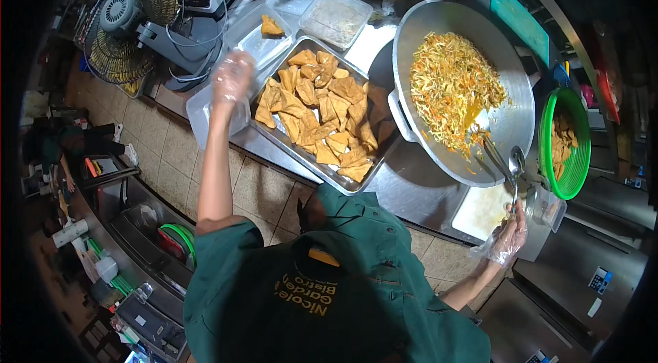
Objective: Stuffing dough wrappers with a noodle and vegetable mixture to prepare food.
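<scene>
My left hand [234,77], in a clear plastic glove, is blurred above an empty clear plastic container [198,111]; its fingers cannot be made out. Right of it, a metal tray [336,187] holds many fried tofu triangles [307,91]. One fried triangle [271,27] lies in a clear plastic box [247,29] behind the tray. My right hand [509,237], gloved too, holds a metal spoon [516,162] by its handle over the rim of a large metal pan [523,121]. Shredded vegetable filling [452,85] is heaped in the pan, with metal tongs [496,155] resting at its edge.
A green plastic basket [578,157] with fried pieces stands right of the pan, a white cutting board [480,211] before it. A lidded plastic container [336,16] sits behind the tray. A fan [123,13] stands at the left. Another person [77,142] is at far left.
</scene>
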A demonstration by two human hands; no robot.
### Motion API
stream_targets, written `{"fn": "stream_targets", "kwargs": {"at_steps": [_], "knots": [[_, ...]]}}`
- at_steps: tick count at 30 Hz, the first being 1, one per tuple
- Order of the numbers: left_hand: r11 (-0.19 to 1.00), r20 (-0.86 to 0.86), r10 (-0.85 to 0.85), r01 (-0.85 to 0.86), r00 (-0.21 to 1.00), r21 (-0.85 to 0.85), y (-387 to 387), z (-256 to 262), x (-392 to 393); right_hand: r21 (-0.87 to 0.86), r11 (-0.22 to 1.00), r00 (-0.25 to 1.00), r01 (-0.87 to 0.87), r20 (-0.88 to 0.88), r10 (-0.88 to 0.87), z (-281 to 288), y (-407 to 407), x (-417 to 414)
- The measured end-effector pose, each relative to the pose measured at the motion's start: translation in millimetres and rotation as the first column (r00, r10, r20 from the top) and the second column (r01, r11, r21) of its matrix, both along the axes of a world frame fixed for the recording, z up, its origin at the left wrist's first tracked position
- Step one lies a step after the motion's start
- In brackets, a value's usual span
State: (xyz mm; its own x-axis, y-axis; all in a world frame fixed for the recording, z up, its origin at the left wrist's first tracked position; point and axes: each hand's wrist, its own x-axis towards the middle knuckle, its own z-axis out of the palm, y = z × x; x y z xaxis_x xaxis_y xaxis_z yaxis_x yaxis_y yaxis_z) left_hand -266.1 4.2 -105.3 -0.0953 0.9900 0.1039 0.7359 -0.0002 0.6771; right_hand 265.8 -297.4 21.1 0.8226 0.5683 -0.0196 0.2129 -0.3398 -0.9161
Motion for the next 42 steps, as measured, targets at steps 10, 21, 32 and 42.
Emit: {"fn": "stream_targets", "kwargs": {"at_steps": [10,21,32,42], "knots": [[0.811,-0.502,-0.581,0.509,0.641,-0.289,-58.7,-13.9,47.9,0.027,0.969,0.967,-0.245,0.079,0.242,-12.4,24.2,12.6],[0.972,0.858,0.166,0.068,0.485,-0.227,-83.7,1.6,66.1,-0.395,0.794,0.630,-0.463,0.484,0.608,26.3,57.5,40.7],[0.945,0.972,0.235,0.234,0.000,-0.229,-103.1,129.9,185.8,-0.784,0.519,0.326,-0.340,0.420,0.847,-9.3,170.3,99.6],[0.871,0.969,0.248,0.438,0.002,-0.224,-120.8,146.6,265.2,-0.845,0.222,-0.098,-0.487,0.305,0.947,-52.4,187.8,115.6]]}}
